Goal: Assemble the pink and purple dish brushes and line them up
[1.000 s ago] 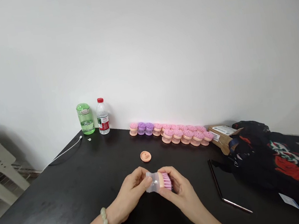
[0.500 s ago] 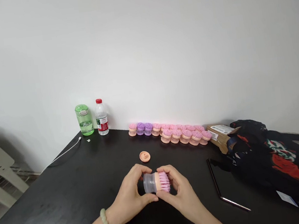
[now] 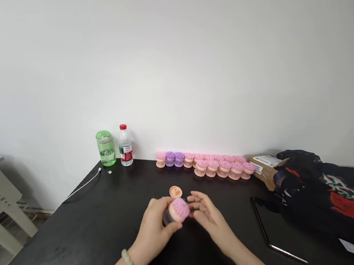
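Note:
A brush [image 3: 179, 209] with pink bristles and a clear body is in my left hand [image 3: 156, 225], its bristles tilted up and toward the right. My fingers and thumb wrap the clear body, hiding part of it. Just right of the bristles, my right hand [image 3: 210, 219] has its fingers apart and slightly curled, holding nothing. Beyond the brush lies a round peach cap [image 3: 175, 191] on the black table [image 3: 109, 215]. Several pink brushes [image 3: 224, 168] stand in rows near the wall, with two purple brushes [image 3: 174, 159] toward their left end.
A green bottle [image 3: 106, 148] and a red-capped water bottle [image 3: 125, 146] stand at the back left, near a white cable [image 3: 80, 189]. To the right are a cardboard box [image 3: 265, 172], a black patterned bag [image 3: 323, 200] and a dark metallic bent rod [image 3: 264, 234].
My right hand has let go of the brush and opened beside it. In my left hand the brush has turned, so its bristles face more upward. The view has shifted slightly.

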The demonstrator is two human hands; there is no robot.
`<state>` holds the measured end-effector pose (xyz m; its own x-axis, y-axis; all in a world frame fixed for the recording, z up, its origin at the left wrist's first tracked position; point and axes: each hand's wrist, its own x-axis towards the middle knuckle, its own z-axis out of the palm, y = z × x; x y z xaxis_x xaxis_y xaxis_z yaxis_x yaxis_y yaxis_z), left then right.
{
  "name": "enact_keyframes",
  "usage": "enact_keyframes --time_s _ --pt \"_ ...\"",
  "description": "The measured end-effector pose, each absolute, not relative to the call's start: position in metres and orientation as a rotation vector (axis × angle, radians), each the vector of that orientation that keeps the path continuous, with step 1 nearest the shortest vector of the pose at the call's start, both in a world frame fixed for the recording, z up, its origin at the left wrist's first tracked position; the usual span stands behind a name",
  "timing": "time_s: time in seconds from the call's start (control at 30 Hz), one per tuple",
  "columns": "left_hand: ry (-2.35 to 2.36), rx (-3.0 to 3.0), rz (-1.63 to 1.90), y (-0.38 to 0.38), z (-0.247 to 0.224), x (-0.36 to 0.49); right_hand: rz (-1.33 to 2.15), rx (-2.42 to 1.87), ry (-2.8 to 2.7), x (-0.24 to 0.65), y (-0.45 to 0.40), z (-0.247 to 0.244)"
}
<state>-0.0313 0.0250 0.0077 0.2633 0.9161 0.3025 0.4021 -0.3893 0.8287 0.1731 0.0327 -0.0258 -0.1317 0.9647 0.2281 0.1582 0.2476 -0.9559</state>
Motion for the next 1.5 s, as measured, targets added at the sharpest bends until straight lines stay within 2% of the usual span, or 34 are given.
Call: enact_keyframes --time_s 0.17,0.33,0.5,0.77,1.1,1.5 --pt "0.983 1.254 1.301 0.038 0.016 -0.042 0.615 -1.397 -1.7 0.167 0.081 -0.039" --pt "0.897 1.126 1.334 0.045 0.006 -0.044 0.323 -1.417 -1.959 0.144 0.107 -0.04" --pt "0.778 0.995 1.304 0.044 0.003 -0.04 0.316 -1.368 -1.998 0.146 0.1 -0.034" --pt "0.783 0.933 1.221 0.034 0.0 -0.03 0.427 -1.296 -1.946 0.196 0.046 -0.031" --pt "0.662 0.884 1.062 0.022 0.003 -0.023 0.668 -1.357 -1.639 0.2 0.014 -0.025" --pt "0.522 0.722 0.949 0.02 0.0 -0.022 0.59 -1.197 -1.591 0.199 -0.001 -0.017"
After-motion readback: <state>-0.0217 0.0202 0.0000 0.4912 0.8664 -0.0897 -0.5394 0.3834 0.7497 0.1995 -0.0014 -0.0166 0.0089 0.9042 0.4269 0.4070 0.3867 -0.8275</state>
